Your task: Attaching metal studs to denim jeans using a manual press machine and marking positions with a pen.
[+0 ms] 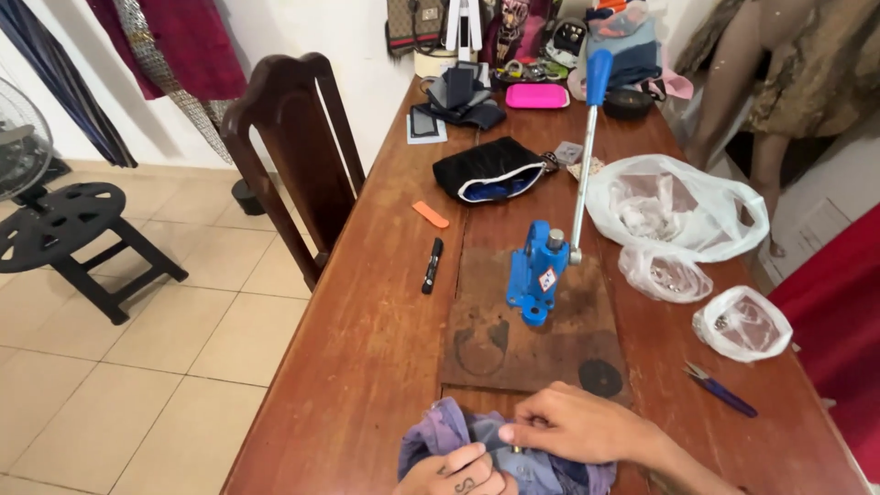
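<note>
Left hand (456, 474), cut off, grips purple cloth (440, 435).

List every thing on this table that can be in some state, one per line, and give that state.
Blue press: upright, lever raised, nothing under it.
Black marker: capped, lying flat.
Black pouch: open, blue lining showing.
Plastic bags: open, slumped.
Snips: lying flat, untouched.
Purple cloth: bunched, held by both hands.
Left hand: grip closed on cloth.
Right hand: pinching cloth.
</note>
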